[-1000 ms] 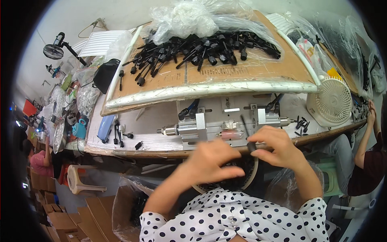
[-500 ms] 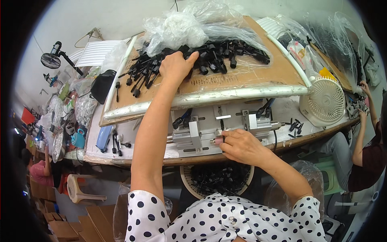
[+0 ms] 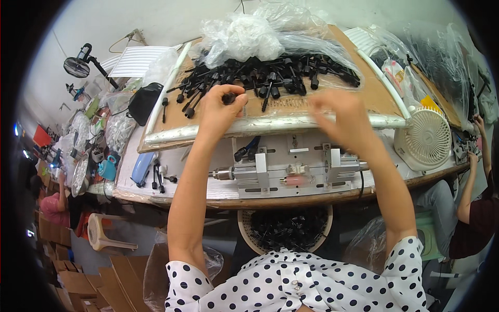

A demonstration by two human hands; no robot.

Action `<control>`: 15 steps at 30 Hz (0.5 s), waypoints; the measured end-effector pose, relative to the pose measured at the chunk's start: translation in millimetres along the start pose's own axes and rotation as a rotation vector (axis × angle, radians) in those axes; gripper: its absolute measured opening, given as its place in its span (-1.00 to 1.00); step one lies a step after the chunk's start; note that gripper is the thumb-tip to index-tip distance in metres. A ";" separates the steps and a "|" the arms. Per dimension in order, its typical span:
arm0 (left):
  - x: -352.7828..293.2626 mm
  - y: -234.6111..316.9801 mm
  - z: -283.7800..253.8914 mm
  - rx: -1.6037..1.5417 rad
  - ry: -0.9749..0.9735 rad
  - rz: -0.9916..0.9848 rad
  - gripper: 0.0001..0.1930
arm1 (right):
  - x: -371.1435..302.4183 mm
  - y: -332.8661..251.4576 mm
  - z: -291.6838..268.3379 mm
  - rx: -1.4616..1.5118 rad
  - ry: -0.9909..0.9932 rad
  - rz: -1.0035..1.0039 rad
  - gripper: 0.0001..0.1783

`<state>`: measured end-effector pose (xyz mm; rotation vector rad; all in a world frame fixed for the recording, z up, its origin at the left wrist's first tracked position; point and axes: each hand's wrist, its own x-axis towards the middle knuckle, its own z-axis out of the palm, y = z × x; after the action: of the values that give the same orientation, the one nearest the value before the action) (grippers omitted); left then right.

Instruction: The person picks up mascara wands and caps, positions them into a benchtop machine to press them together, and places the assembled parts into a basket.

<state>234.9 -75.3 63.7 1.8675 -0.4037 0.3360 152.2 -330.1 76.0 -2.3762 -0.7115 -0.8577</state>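
Note:
My left hand (image 3: pixel 217 112) is closed on a black knobbed part (image 3: pixel 228 98), its round end showing between thumb and fingers, above the front of the cardboard-covered board (image 3: pixel 200 124). Behind it lies a pile of black knob-ended rods (image 3: pixel 270 78). Smeared by motion, my right hand (image 3: pixel 340 114) hovers over the board's front edge; its fingers are too blurred to read. To its left, small metal pins (image 3: pixel 286 103) lie in rows on the cardboard. Below the hands stands a metal clamping fixture (image 3: pixel 260 171) with a pink piece (image 3: pixel 295 180) in its middle.
Clear plastic wrap (image 3: pixel 234 39) covers the back of the pile. A white fan (image 3: pixel 423 136) stands at the right. Several black parts (image 3: pixel 157 177) lie at the left beside a blue object (image 3: pixel 141 169). A basket (image 3: pixel 328 229) of black parts sits below the table edge. Another person (image 3: pixel 473 213) works at far right.
My left hand has drawn back from the pile toward me with a black part in it. My right hand has left the fixture and moved up and right over the board.

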 end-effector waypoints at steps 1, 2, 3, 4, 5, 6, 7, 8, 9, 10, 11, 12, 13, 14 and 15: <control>-0.4 -3.6 -0.3 0.044 0.005 0.047 -0.82 | 18.7 18.0 5.8 -0.012 0.087 0.033 -0.74; -1.2 -6.5 -0.6 0.073 0.003 0.112 -0.83 | 32.2 32.9 12.1 -0.138 0.065 0.145 -0.76; -0.2 -8.2 -2.0 0.102 -0.001 0.177 -0.83 | 42.5 45.5 18.5 -0.256 0.060 0.221 -0.77; -3.1 -9.8 -3.1 0.196 0.066 0.262 -0.86 | 47.8 55.4 23.1 -0.253 0.006 0.177 -0.77; -7.0 -10.4 -5.6 0.143 0.092 0.259 -0.88 | 51.9 62.5 26.4 -0.256 -0.049 0.141 -0.77; -11.1 -10.3 -7.9 0.102 0.131 0.238 -0.89 | 54.7 65.6 28.8 -0.289 -0.150 0.176 -0.76; -16.7 -9.6 -8.3 0.055 0.165 0.227 -0.90 | 52.1 64.0 27.2 -0.209 -0.147 0.163 -0.76; -22.8 -8.2 -14.2 -0.014 0.121 0.119 -0.84 | 47.8 59.3 21.3 -0.158 -0.192 0.221 -0.75; -31.5 -6.7 -18.2 -0.134 0.099 0.068 -0.79 | 43.5 52.3 13.8 -0.106 -0.241 0.282 -0.74; -43.2 -4.8 -23.2 -0.256 0.078 0.014 -0.75 | 34.4 42.1 5.6 0.097 -0.196 0.316 -0.72; -55.5 -3.0 -27.2 -0.378 0.054 -0.039 -0.70 | 23.2 30.3 -5.4 0.204 -0.162 0.351 -0.73; -68.0 -1.1 -29.7 -0.506 0.035 -0.091 -0.67 | 11.0 17.2 -15.8 0.356 -0.106 0.283 -0.74; -82.0 0.9 -32.0 -0.633 0.018 -0.142 -0.63 | -2.0 4.0 -24.7 0.311 -0.078 0.226 -0.74; -95.0 2.7 -33.2 -0.796 -0.012 -0.154 -0.59 | -15.1 -8.6 -29.5 0.300 -0.040 0.086 -0.74; -106.5 4.0 -32.1 -0.730 -0.016 -0.197 -0.61 | -29.4 -20.0 -27.1 0.341 -0.072 -0.019 -0.73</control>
<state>136.2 -34.3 32.5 1.1801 -0.2951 0.0233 109.0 -340.8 79.6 -2.1053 -0.8381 -0.6045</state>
